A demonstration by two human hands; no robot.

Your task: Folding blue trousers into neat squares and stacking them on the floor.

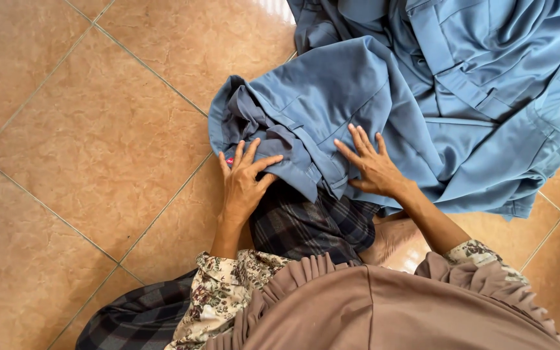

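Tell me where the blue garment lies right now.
In the head view the blue garment lies on the tiled floor, upper right, with the left hand and right hand pressing its near edge.

- Bare tile floor (85, 149) on the left: open room, nothing in the way.
- Right & top: blue cloth pile (435, 84) covers the floor.
- Near side: plaid skirt (306, 223) blocks.

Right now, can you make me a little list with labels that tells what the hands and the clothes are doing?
left hand: left hand flat, fingers spread, on the bunched edge of the blue cloth garment
right hand: right hand flat, palm down, on the same garment
garment: crumpled, spread over the floor
floor: glossy tan ceramic tiles
person: dark plaid cloth over the lap, floral sleeves
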